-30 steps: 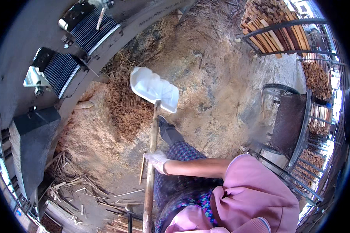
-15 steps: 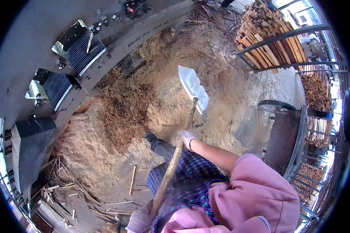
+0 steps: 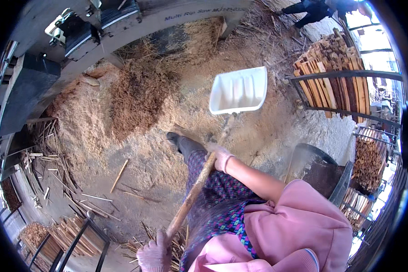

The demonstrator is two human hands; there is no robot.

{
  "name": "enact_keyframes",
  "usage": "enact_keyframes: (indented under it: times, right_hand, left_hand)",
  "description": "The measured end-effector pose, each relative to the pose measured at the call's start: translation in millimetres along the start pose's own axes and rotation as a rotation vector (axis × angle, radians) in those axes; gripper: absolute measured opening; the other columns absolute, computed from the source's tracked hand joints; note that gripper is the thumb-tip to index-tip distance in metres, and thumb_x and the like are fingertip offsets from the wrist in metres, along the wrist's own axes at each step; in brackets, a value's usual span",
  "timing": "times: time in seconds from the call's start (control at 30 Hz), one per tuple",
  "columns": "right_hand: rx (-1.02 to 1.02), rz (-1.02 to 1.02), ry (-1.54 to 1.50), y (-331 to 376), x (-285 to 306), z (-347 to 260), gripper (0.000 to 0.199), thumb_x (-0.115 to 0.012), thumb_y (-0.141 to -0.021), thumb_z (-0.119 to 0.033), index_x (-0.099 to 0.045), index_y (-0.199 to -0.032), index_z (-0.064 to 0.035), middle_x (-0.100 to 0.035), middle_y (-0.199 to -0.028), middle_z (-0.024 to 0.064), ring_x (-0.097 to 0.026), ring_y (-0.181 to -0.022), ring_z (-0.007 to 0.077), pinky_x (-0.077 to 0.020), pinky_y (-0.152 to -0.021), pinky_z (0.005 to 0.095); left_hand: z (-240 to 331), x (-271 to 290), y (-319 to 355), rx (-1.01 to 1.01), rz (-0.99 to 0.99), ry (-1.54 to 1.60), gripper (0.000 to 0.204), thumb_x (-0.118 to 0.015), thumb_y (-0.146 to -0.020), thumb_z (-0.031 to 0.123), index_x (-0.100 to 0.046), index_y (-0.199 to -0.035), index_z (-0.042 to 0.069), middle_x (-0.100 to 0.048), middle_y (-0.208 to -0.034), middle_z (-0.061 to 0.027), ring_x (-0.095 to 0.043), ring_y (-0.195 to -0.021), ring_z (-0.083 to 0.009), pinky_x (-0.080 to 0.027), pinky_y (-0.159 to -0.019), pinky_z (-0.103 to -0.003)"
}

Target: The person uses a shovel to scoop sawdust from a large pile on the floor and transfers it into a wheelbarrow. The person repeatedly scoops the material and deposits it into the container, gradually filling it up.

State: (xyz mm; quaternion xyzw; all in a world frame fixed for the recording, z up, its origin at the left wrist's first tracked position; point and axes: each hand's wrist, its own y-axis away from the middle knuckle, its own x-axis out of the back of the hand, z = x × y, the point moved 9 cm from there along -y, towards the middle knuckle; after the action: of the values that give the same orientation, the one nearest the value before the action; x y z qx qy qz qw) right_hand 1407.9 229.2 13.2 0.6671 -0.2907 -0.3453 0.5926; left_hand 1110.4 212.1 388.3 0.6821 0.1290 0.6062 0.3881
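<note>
A shovel with a white scoop blade (image 3: 238, 90) and a long wooden handle (image 3: 188, 201) slants across the middle of the view. My gloved left hand (image 3: 154, 255) is wrapped round the handle's near end, low in the picture. Farther up, toward the blade, my gloved right hand (image 3: 220, 157) grips the same handle. The blade faces up, its ribbed hollow bare, held over the sawdust-covered floor (image 3: 186, 113). A darker brown heap of sawdust (image 3: 138, 99) lies left of the blade, beneath the machine's edge.
A large grey machine (image 3: 181, 27) spans the far left. Stacked timber in a metal rack (image 3: 333, 81) stands at right, near a dark cart (image 3: 322, 174) with a wheel. Wood strips (image 3: 99, 208) litter the floor at left. Another person's dark-clad legs (image 3: 306, 11) show at the far right.
The shovel blade has turned from edge-on to face-up and shifted slightly right. My view has swung, bringing a person at the far side and a timber rack at lower left into sight.
</note>
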Motion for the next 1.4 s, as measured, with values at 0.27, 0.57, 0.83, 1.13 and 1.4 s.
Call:
enact_keyframes:
  times: [0.27,0.57,0.83,1.13,1.4]
  right_hand:
    - [-0.034,-0.126,0.107,-42.5,52.0,5.5,0.013,-0.065,-0.091,-0.022,-0.057,-0.091,-0.0107,-0.057,-0.069,0.007,-0.058,-0.057,0.0253,-0.0562,-0.058,0.048]
    - [-0.352,-0.016,0.31,-77.4,169.1,61.5,0.013,-0.064,-0.091,-0.022,-0.059,-0.088,-0.0102,-0.059,-0.069,0.005,-0.057,-0.053,0.0211,-0.0492,-0.053,0.039]
    - [-0.211,0.047,0.553,-215.6,104.6,-229.5,0.016,-0.062,-0.09,-0.019,-0.06,-0.08,-0.0066,-0.056,-0.067,0.0141,-0.06,-0.058,0.031,-0.0517,-0.051,0.0492]
    - [-0.1,0.063,0.595,-300.0,159.0,-239.5,0.014,-0.068,-0.086,-0.019,-0.061,-0.092,-0.0087,-0.056,-0.077,0.0085,-0.059,-0.062,0.0278,-0.0568,-0.057,0.0507]
    - [0.091,0.305,0.844,-319.7,207.3,-228.6,0.01,-0.062,-0.089,-0.018,-0.06,-0.095,-0.0102,-0.053,-0.072,0.0053,-0.056,-0.057,0.022,-0.0548,-0.051,0.0449]
  left_hand:
    - [105.6,-132.1,43.7,0.529,-0.458,1.533,0.061,-0.078,-0.084,0.03,-0.059,-0.136,0.005,-0.072,-0.082,-0.0209,-0.071,-0.073,-0.0366,-0.057,-0.065,-0.042]
    - [271.8,-205.2,-32.4,0.79,-0.749,1.289,0.056,-0.079,-0.084,0.031,-0.061,-0.129,0.004,-0.072,-0.08,-0.0197,-0.071,-0.071,-0.0373,-0.057,-0.064,-0.042]
    - [388.4,-218.2,-161.6,0.756,-0.633,1.2,0.052,-0.08,-0.083,0.032,-0.064,-0.123,0.003,-0.072,-0.079,-0.0187,-0.07,-0.069,-0.0379,-0.057,-0.063,-0.042]
    - [445.4,-354.7,-227.7,0.962,-0.099,1.124,0.053,-0.075,-0.071,0.022,-0.066,-0.123,0.011,-0.073,-0.088,-0.019,-0.072,-0.086,-0.0385,-0.056,-0.076,-0.047]
    - [484.0,-470.0,-231.3,0.773,-0.217,1.399,0.044,-0.072,-0.074,0.018,-0.07,-0.116,0.003,-0.073,-0.091,-0.0226,-0.073,-0.087,-0.038,-0.057,-0.077,-0.042]
